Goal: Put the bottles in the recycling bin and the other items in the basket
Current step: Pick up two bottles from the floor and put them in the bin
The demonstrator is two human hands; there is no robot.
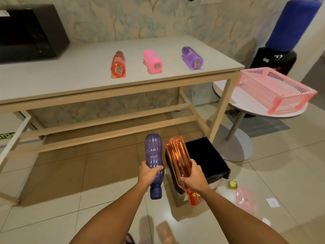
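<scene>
The dark box (29, 32) at upper left is cut by the frame's left edge. The blue cylinder (292, 25) at upper right runs past the top edge. Labels on the three table bottles (118, 65) are too small to read. The orange bottle (179, 162) hides part of the black bin (207, 157).

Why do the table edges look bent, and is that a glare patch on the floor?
In the head view, the wide-angle lens bows the table edges; warm indoor light leaves a soft sheen on the floor tiles near the arms; the orange bottle glints; the pink basket near the frame's edge looks stretched and slightly soft.
</scene>
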